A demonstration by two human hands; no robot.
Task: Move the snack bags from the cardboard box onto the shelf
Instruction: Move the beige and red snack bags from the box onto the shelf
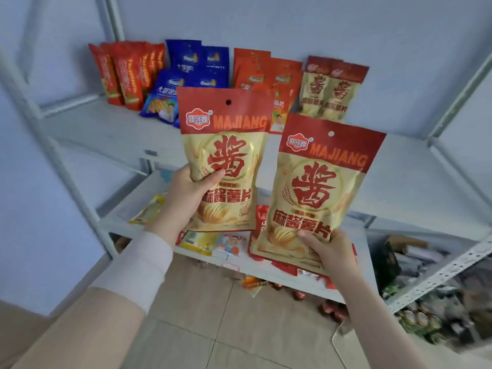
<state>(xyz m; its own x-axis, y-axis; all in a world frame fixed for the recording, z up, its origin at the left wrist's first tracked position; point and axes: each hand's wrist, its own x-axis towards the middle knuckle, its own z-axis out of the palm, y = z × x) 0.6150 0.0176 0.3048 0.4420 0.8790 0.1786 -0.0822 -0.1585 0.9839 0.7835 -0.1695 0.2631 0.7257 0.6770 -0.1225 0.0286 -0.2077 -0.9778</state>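
Left forearm, lower left of frame, nearest the lens; pale sleeve cuff [141, 265] at the wrist. Left hand [186, 193] wrapped round the lower left edge of one MAJIANG bag [226, 158], thumb across its front. Right hand [332, 251] pinching the bottom edge of a second MAJIANG bag [322, 187], thumb on the front. Both bags upright, long axis vertical, red header and hang hole uppermost, fronts toward the lens; right one tilted slightly clockwise. Held side by side, apparently just apart.

Target spot up and beyond the hands: upper shelf [106, 134] in mid-frame, with two matching bags [332, 89] standing at the right end of the row, upper right of centre. Right hand's bag nearer that pair; bare shelf beside them further right. Likely next: forward and slightly up, bags kept vertical.

Bags: cream-gold body, large red character, chip picture low down; puffy, light, crinkly by the look.

Further left on the shelf: orange bags [263, 73], blue bags [191, 73], red bags [127, 73]. Cardboard box not identifiable in view.
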